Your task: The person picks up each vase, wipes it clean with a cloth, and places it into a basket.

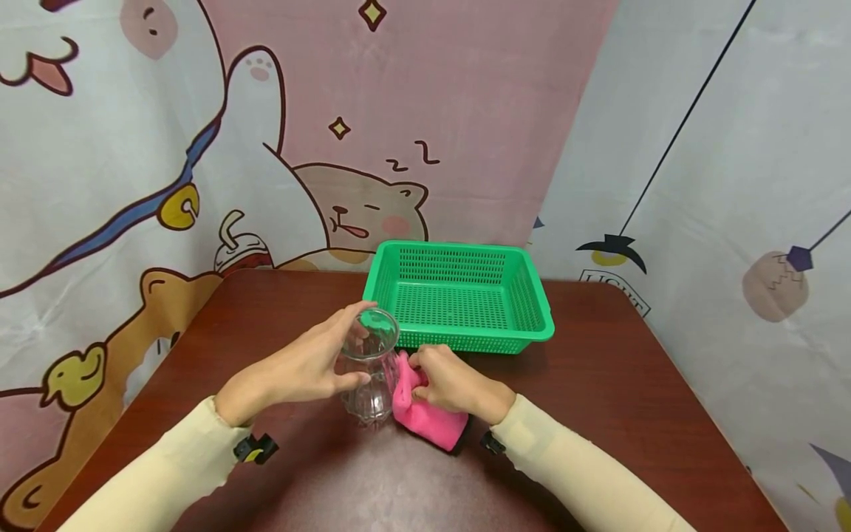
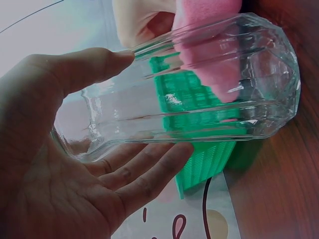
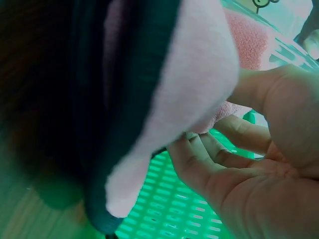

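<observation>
A clear glass vase (image 1: 369, 384) with a flared rim and ribbed sides stands on the table, its mouth facing up. My left hand (image 1: 309, 362) holds it near the neck, thumb (image 2: 99, 64) on one side and fingers (image 2: 149, 181) on the other. From the right, my right hand (image 1: 455, 380) pinches a bunched pink cloth (image 1: 432, 421) with a dark edging. Part of the cloth lies against the vase's right side, and its pink shows through the glass in the left wrist view. In the right wrist view the cloth (image 3: 194, 64) hangs from thumb and fingertips.
Behind the hands a green perforated plastic basket (image 1: 459, 307) sits on the dark red-brown table (image 1: 598, 414). Its front wall is close behind the vase and the right hand. A curtain (image 1: 492, 111) with cartoon animals hangs around the table's back and sides.
</observation>
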A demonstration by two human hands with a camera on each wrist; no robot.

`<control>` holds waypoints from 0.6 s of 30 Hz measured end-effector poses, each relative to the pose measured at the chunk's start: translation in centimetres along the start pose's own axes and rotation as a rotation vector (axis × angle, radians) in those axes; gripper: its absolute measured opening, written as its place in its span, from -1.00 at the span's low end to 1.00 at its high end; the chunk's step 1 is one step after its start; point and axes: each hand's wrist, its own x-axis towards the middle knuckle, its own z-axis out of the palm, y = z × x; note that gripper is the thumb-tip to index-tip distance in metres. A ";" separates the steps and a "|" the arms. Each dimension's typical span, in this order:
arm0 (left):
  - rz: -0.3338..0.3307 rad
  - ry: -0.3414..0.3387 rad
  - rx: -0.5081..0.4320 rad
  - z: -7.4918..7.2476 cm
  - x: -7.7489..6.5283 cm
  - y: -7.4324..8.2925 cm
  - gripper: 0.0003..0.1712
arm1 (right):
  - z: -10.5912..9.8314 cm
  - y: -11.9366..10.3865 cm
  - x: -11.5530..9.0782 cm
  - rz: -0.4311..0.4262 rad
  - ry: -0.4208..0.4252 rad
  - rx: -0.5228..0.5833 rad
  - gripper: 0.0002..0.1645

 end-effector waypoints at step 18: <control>0.003 -0.001 -0.014 0.0 0.0 -0.1 0.29 | 0.6 0.4 -0.1 0.017 -0.012 0.044 -0.76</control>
